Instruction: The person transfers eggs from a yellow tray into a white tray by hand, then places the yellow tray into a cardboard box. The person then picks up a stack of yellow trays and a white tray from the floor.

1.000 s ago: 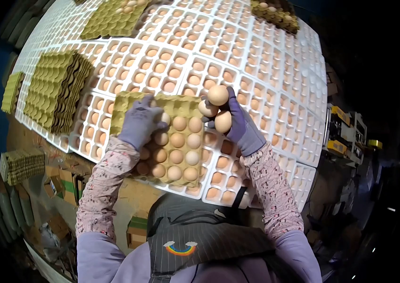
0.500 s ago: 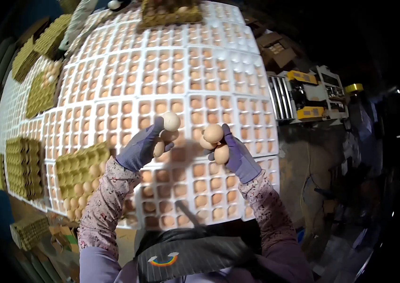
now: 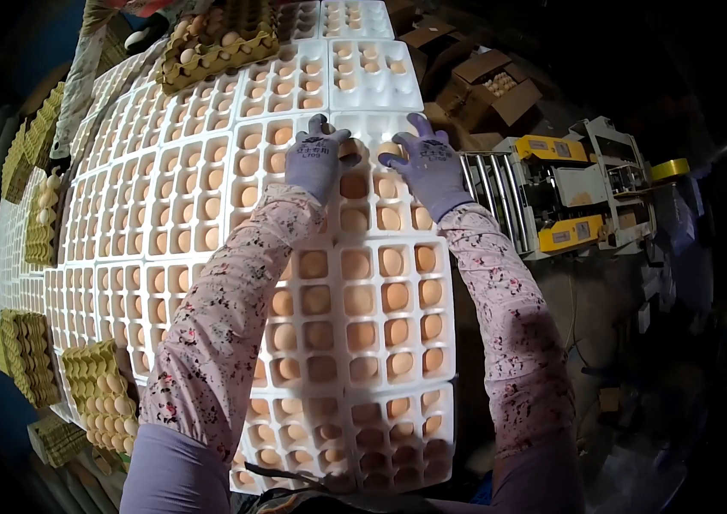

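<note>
My left hand [image 3: 316, 163], in a purple-grey glove, reaches over a white foam tray near the right edge of the table, fingers curled down around a shadowed egg [image 3: 349, 149]. Beside it, my right hand [image 3: 427, 163], gloved alike, bends its fingers and thumb around a pale egg [image 3: 388, 148] over the same tray. The palms face down, so any other eggs under them are hidden. Brown eggs [image 3: 389, 218] fill pockets just below both hands. Nearer me stands another foam tray [image 3: 451, 308] filled with brown eggs [image 3: 394, 295].
Partly filled foam tray [image 3: 393, 98] lies beyond my hands. Moulded pulp trays with eggs [image 3: 218, 64] rest at the far side and at the left [image 3: 98, 377]. A yellow-and-grey roller machine [image 3: 552, 193] and an open carton [image 3: 492, 90] stand right. Another person's sleeve [image 3: 80, 94] shows upper left.
Both hands have moved forward from the nearer trays to one farther away, turning palm down. The eggs held up in view before are now mostly hidden. The view has shifted rightward.
</note>
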`<state>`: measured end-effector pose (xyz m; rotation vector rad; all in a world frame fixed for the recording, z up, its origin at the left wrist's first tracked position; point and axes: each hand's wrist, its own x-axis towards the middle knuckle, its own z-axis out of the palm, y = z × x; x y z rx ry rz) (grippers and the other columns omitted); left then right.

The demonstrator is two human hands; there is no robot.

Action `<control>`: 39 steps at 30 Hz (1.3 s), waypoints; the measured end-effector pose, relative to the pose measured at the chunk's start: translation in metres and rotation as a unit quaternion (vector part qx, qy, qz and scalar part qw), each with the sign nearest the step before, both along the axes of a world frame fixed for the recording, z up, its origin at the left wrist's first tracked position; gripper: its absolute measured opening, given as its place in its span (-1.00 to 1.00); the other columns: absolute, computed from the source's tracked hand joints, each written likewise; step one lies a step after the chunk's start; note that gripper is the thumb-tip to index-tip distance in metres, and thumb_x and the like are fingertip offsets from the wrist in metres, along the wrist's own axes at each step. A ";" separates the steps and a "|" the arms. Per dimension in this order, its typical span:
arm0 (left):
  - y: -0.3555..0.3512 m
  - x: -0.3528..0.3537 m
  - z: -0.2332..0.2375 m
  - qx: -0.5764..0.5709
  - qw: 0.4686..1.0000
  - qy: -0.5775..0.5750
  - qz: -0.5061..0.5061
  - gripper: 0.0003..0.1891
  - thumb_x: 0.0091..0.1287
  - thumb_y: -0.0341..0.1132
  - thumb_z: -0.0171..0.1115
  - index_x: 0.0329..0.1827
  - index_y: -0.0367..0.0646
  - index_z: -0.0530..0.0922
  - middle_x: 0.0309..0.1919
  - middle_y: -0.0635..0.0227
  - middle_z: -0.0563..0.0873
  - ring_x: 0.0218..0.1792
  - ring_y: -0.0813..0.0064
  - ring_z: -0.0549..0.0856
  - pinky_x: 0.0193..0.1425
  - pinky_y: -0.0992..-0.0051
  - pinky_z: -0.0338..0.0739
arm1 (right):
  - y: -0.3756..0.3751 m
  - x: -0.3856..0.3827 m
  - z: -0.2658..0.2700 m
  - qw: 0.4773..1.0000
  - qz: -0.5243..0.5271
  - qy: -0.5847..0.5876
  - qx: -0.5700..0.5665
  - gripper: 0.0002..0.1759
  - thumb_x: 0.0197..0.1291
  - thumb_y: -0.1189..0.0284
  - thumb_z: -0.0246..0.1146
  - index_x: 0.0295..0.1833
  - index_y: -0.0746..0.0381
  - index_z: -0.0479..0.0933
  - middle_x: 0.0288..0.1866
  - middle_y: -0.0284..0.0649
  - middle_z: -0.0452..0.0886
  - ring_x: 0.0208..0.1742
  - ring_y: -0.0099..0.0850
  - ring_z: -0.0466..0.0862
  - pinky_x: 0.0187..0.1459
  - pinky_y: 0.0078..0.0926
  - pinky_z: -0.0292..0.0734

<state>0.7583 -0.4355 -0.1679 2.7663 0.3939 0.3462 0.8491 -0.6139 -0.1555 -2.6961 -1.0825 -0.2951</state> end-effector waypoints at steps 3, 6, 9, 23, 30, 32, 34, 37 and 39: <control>0.005 0.028 -0.006 -0.068 0.994 -0.076 -0.026 -0.56 0.32 -0.10 0.33 0.26 0.09 0.60 0.22 0.02 0.54 0.05 -0.02 0.68 0.19 0.14 0.57 | 0.028 0.025 -0.015 0.991 0.057 0.062 0.102 -0.67 0.30 0.20 0.22 0.15 -0.05 0.62 0.31 -0.20 0.48 0.11 -0.17 0.67 0.09 -0.14 0.60; 0.026 0.056 -0.008 -0.073 0.997 -0.002 -0.022 -0.52 0.32 -0.05 0.34 0.28 0.06 0.60 0.22 0.00 0.57 0.04 -0.02 0.70 0.18 0.19 0.57 | 0.044 0.045 -0.014 0.991 0.037 0.124 0.042 -0.65 0.32 0.18 0.20 0.20 -0.11 0.61 0.21 -0.23 0.59 0.11 -0.18 0.67 0.14 -0.22 0.59; 0.055 0.061 -0.008 -0.115 0.988 -0.101 0.018 -0.52 0.33 -0.20 0.34 0.32 -0.04 0.57 0.21 0.07 0.62 0.05 0.09 0.71 0.16 0.27 0.57 | 0.042 0.071 -0.029 0.971 0.004 0.118 0.208 -0.64 0.28 0.19 0.30 0.18 -0.04 0.64 0.15 -0.20 0.62 0.08 -0.18 0.67 0.14 -0.26 0.56; 0.038 -0.139 0.010 -0.303 0.936 -0.172 -0.051 -0.56 0.51 -0.34 0.10 0.42 -0.18 0.43 0.33 0.08 0.54 0.34 0.21 0.54 0.40 0.33 0.45 | -0.018 -0.049 -0.018 0.905 0.106 0.197 0.361 -0.64 0.40 0.53 0.14 0.27 0.21 0.54 0.17 -0.22 0.57 0.11 -0.43 0.57 0.20 -0.50 0.44; -0.001 -0.415 0.049 -0.300 0.952 -0.063 -0.018 -0.65 0.30 -0.44 0.27 0.16 -0.20 0.61 0.05 0.11 0.66 0.06 0.09 0.69 0.24 0.33 0.61 | 0.029 -0.254 0.026 0.828 0.153 0.476 0.255 -0.68 0.27 0.56 0.31 0.14 0.25 0.61 0.15 -0.25 0.60 0.17 -0.40 0.57 0.20 -0.47 0.46; 0.010 -0.470 0.063 -0.277 0.957 -0.082 0.016 -0.64 0.29 -0.45 0.28 0.16 -0.19 0.62 0.03 0.10 0.67 0.07 0.08 0.68 0.24 0.32 0.61 | 0.058 -0.318 0.054 0.815 0.169 0.522 0.186 -0.66 0.22 0.54 0.38 0.13 0.18 0.64 0.14 -0.25 0.61 0.16 -0.41 0.58 0.05 -0.48 0.53; 0.032 -0.525 0.078 -0.199 0.973 -0.093 0.077 -0.61 0.27 -0.48 0.27 0.19 -0.16 0.63 -0.03 0.11 0.70 0.07 0.13 0.68 0.20 0.32 0.61 | 0.088 -0.374 0.052 0.815 0.261 0.493 0.158 -0.67 0.24 0.47 0.40 0.12 0.13 0.65 0.11 -0.25 0.62 0.08 -0.40 0.63 -0.12 -0.52 0.58; 0.090 -0.590 0.086 -0.286 0.918 -0.097 0.259 -0.64 0.30 -0.49 0.24 0.18 -0.19 0.64 -0.03 0.16 0.73 0.04 0.26 0.71 0.13 0.37 0.61 | 0.151 -0.448 0.059 0.824 0.385 0.384 0.160 -0.71 0.14 0.43 0.37 0.00 0.17 0.65 0.03 -0.19 0.66 0.06 -0.11 0.62 0.04 -0.24 0.59; 0.137 -0.613 0.078 -0.186 0.947 -0.086 0.247 -0.66 0.37 -0.39 0.23 0.21 -0.09 0.63 0.04 0.10 0.72 0.14 0.14 0.67 0.19 0.28 0.58 | 0.195 -0.479 0.047 0.846 0.439 0.270 0.139 -0.65 0.25 0.32 0.33 0.12 0.17 0.62 0.09 -0.17 0.65 0.14 -0.17 0.61 0.16 -0.26 0.52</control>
